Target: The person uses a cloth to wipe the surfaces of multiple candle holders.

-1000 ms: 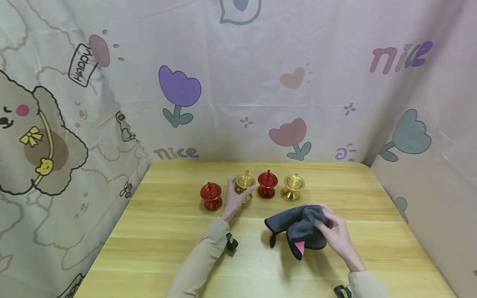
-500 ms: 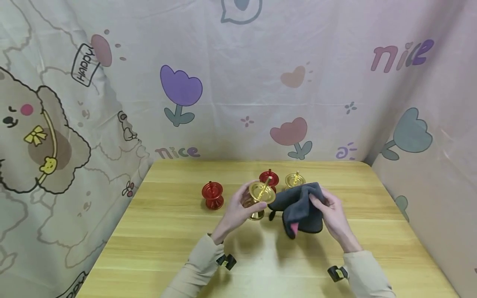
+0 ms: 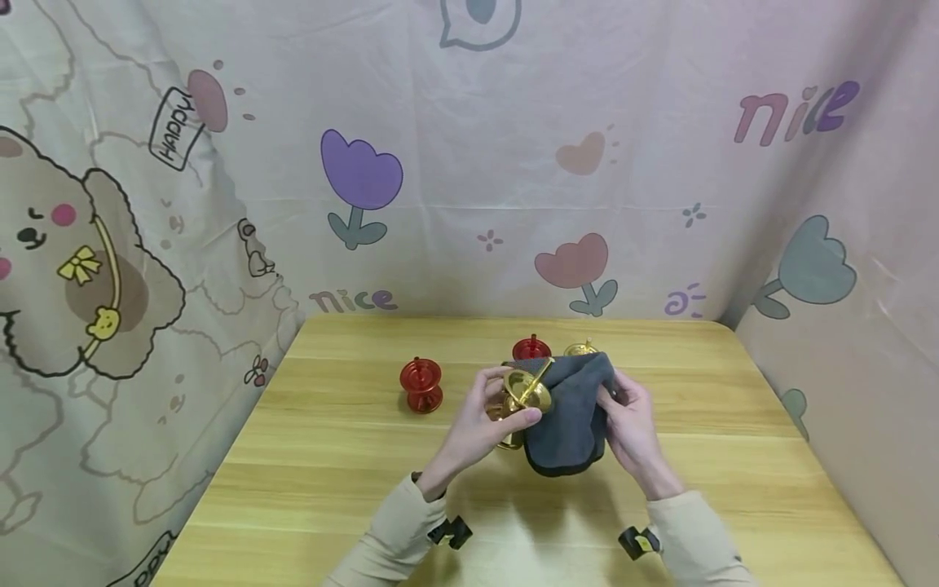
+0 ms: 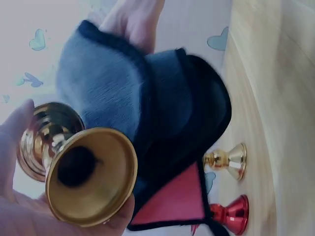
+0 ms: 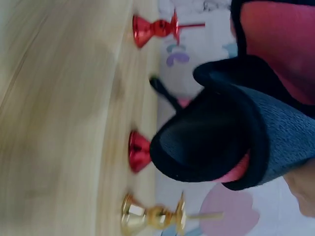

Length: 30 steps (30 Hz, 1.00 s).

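Note:
My left hand (image 3: 469, 428) grips a gold candle holder (image 3: 524, 386), lifted off the table and tilted, its central spike leaning up to the right. Its hollow foot (image 4: 115, 184) faces the left wrist camera. In my right hand (image 3: 637, 424) a dark grey cloth (image 3: 566, 428) with black edging is pinched and hangs down. The cloth lies right up against the holder's right side in the head view; whether they touch cannot be told. A pink patch (image 4: 172, 196) on the cloth shows in the left wrist view.
One red candle holder (image 3: 421, 381) stands on the wooden table (image 3: 308, 440) left of my hands. Behind the cloth, partly hidden, are another red candle holder (image 3: 531, 349) and a gold one (image 3: 582, 349). A printed curtain (image 3: 455, 163) hangs beyond the table's back edge.
My left hand has taken the gold candle holder from the row, brought it nearer and right, and tilted it. My right hand has moved the cloth up and left beside it.

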Motion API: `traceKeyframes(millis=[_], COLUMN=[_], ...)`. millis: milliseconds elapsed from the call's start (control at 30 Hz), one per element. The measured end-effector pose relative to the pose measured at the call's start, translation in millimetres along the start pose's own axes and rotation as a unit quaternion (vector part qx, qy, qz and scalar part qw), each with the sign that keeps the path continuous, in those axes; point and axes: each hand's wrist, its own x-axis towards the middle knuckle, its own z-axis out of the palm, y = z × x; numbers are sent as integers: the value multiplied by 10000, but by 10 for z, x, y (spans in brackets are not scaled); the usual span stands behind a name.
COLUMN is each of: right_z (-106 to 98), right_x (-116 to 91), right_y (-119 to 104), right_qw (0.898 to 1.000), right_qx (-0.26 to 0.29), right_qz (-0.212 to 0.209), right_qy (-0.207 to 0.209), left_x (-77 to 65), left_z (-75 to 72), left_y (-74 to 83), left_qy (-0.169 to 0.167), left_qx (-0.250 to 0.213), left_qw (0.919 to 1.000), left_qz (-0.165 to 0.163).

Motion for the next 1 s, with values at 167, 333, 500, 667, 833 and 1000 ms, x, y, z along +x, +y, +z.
traceKeyframes(millis=[167, 333, 500, 667, 833, 1000], right_z=[220, 243, 238, 256, 310, 380], right_x=[18, 31, 74, 92, 56, 15], right_y=[80, 21, -90, -109, -54, 16], right_qw=[9978, 9824, 9609, 9552, 9677, 9792], right_qx=[-631, -1445, -1954, -2022, -1514, -641], right_qz=[-169, -538, -654, -735, -743, -579], right_qy=[-147, -1057, -1851, -2031, -1875, -1833], left_x=[-33, -105, -151, -173, -184, -196], left_z=[37, 38, 20, 30, 48, 51], left_y=[41, 112, 169, 212, 222, 228], left_qy=[200, 200, 180, 151, 54, -24], left_qx=[-162, 73, 410, 736, 1015, 1049], left_qw=[9996, 9986, 9959, 9900, 9862, 9851], left_qz=[67, 487, 783, 1196, 1308, 1364])
